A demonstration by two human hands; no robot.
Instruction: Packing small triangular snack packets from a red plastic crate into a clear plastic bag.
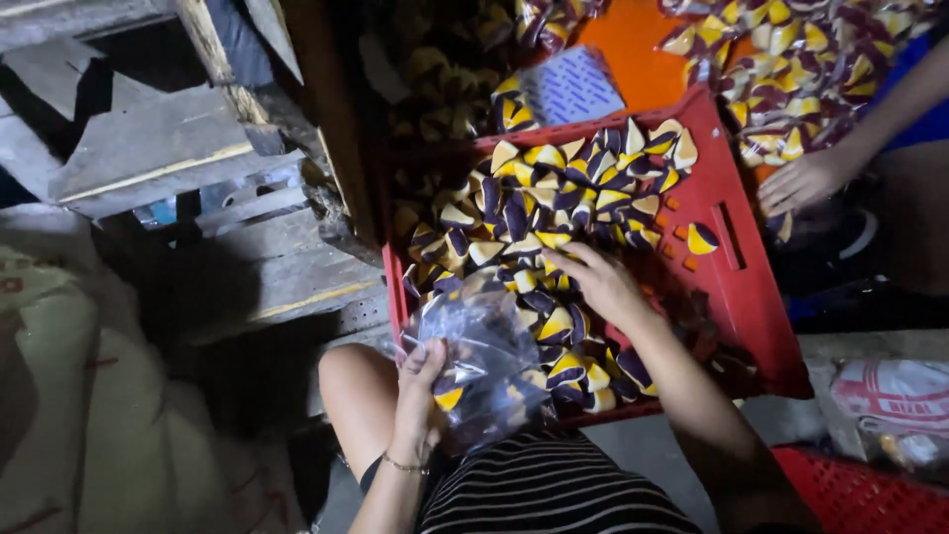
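Note:
A red plastic crate [739, 287] in front of me is filled with small triangular packets [554, 198] in yellow, dark purple and white. My left hand [420, 391] grips the edge of a clear plastic bag [484, 351] that rests on my lap and the crate's near rim; a few packets lie inside it. My right hand [598, 279] reaches into the crate, fingers curled over the packets in its middle. Whether it grips any is hidden by the fingers.
Another person's hand [803, 183] rests at the crate's far right beside a heap of the same packets [801, 69] on an orange surface. Worn wooden pallets [188, 158] and a pale sack [69, 396] stand at left. A second red crate [860, 494] and a printed bag [895, 396] lie at lower right.

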